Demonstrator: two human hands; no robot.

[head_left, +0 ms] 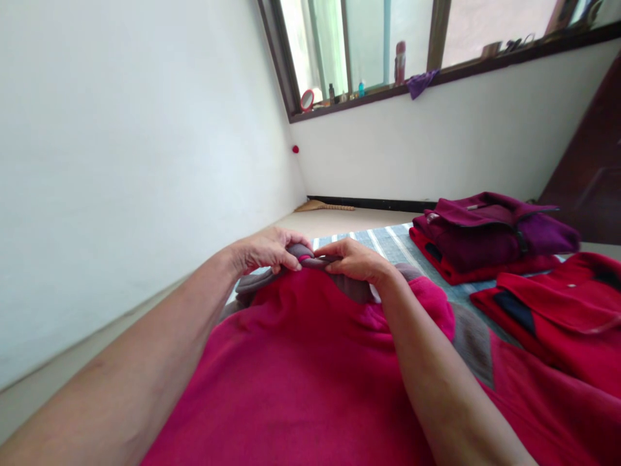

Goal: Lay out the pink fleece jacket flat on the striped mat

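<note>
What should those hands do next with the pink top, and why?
I'd probably pull the grey edge of the pink top gently straight between the left hand and right hand: both pinch it, and it looks bunched there.

The garment (301, 362) is a deep pink, soft-looking piece with gray trim, spread across the lower middle of the frame and running off its bottom edge. Its broad pink panel lies fairly smooth, with loose folds toward the top. At the frame's center the gray edge is bunched up, a bit of pink showing in it, pinched by the left hand (272, 251) and right hand (356, 260). Crumpled pink and gray cloth bulges just right of center.
</note>
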